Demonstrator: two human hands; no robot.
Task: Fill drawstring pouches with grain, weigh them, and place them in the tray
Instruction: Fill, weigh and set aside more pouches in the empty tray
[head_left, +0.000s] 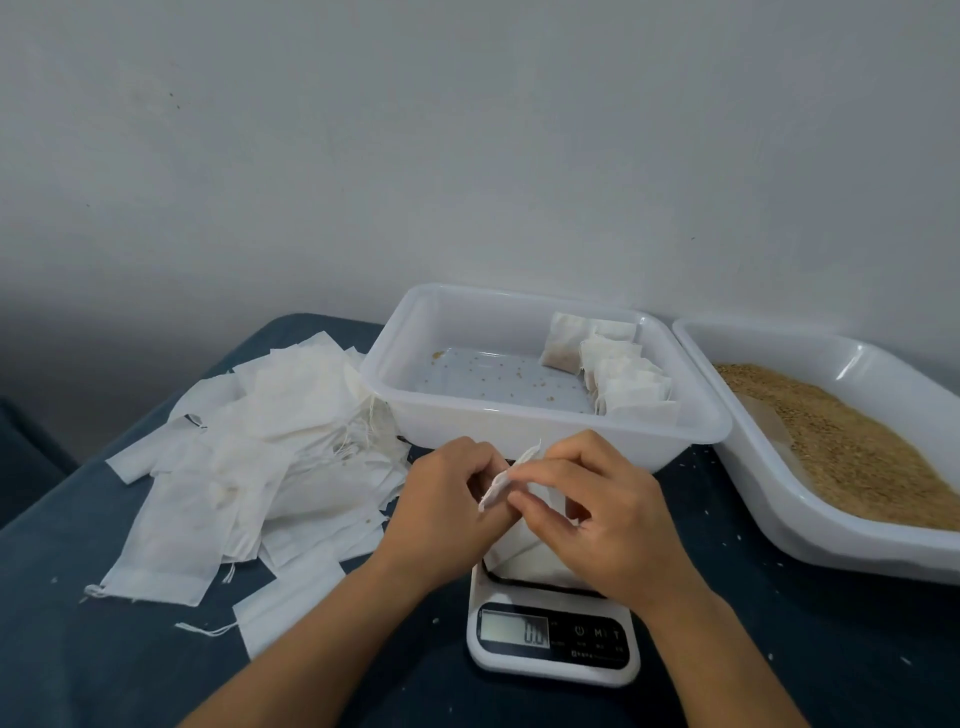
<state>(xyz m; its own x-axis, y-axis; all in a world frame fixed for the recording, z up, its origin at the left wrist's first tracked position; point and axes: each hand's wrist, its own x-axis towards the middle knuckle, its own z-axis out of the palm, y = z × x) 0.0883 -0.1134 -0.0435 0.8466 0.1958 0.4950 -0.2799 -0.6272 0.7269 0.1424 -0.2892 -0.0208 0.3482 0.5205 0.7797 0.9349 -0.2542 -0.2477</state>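
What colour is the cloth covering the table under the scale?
Dark blue table cloth, seen in the head view beneath the white scale.

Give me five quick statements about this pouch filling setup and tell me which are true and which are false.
1. Both hands, left hand and right hand, hold one pouch over the scale. True.
2. The filled pouches lie along the tray's left side. False: they are on its right side.
3. The grain bin sits right of the tray. True.
4. The empty pouches are stacked inside the tray. False: they are piled on the table, left of it.
5. Loose grains lie on the tray floor. True.
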